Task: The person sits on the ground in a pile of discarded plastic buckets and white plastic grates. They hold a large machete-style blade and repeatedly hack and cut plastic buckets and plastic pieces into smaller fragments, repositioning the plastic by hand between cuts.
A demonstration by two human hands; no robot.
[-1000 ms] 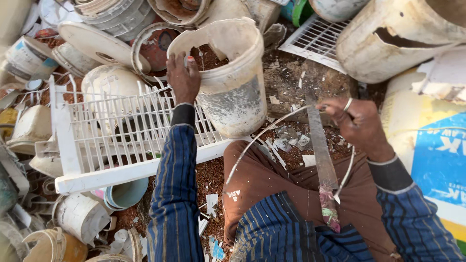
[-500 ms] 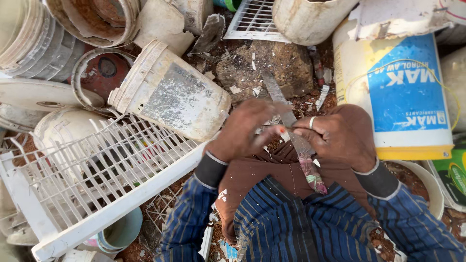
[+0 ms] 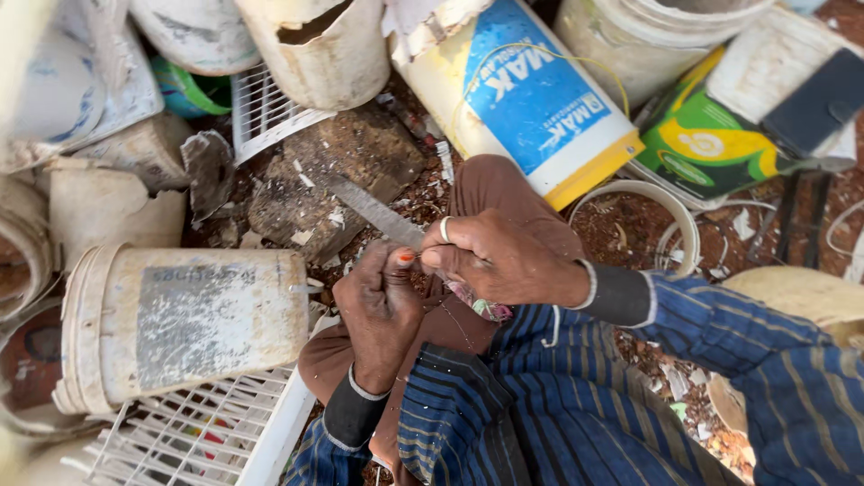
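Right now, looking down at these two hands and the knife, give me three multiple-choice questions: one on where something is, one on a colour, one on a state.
1. Where does the dirty white bucket lie?
A. to the left of the hands, on the white wire rack
B. on the person's lap
C. on the blue and yellow container

2. What colour is the nail on the left hand?
A. green
B. orange-red
C. black

3. How does the right hand hold the knife?
A. open, palm up
B. shut around its handle, blade pointing away
C. not touching it

Answers:
1 A, the bucket lies on its side over the rack's edge.
2 B, one orange-red nail shows by the blade.
3 B, the fingers wrap the handle.
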